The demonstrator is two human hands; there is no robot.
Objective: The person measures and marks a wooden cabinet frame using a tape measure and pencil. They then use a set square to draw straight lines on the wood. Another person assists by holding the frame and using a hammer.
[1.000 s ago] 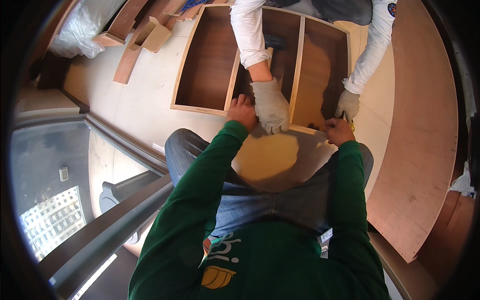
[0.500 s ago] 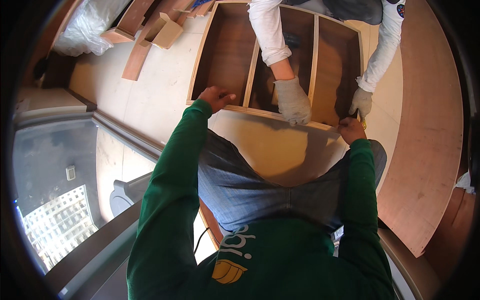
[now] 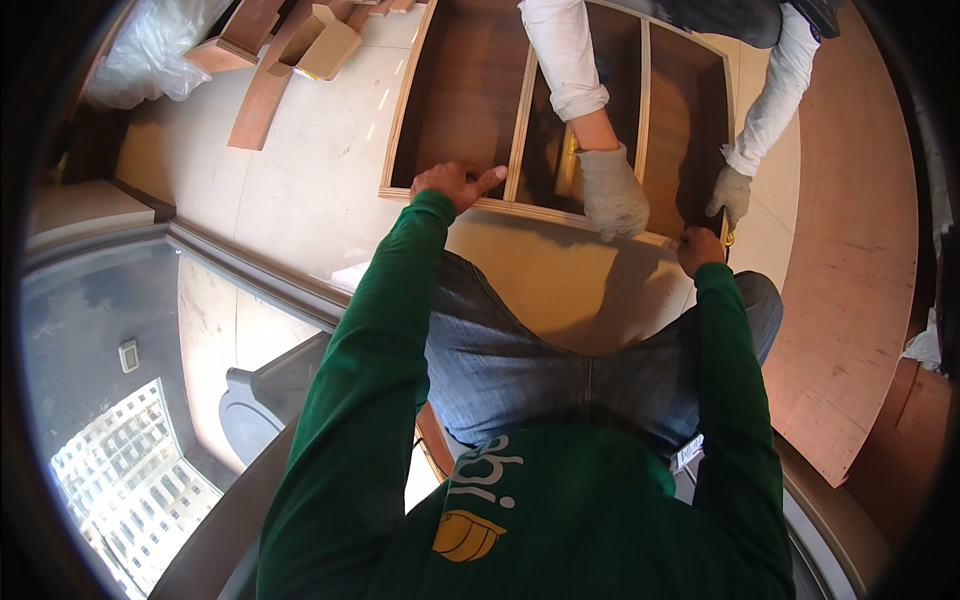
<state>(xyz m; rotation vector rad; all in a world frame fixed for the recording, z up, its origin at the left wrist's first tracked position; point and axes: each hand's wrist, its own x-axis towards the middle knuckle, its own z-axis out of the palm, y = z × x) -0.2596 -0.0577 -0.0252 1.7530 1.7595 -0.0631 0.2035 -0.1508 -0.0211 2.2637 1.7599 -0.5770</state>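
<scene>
Two hands work the near rail of the large dark-brown wooden cabinet frame with pale edging [image 3: 460,95], which lies flat on the cream floor [image 3: 300,170] at twelve o'clock, its rail running nine to three. Left hand [image 3: 455,183] rests loosely curled on the rail, forefinger out. Right hand [image 3: 698,248] is fisted at its three-o'clock end, beside a co-worker's grey-gloved hands [image 3: 612,195].

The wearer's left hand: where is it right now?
In the head view, the left hand rests on the near front edge of the wooden cabinet frame, left of centre, with a co-worker's grey-gloved hand to its right.
</scene>
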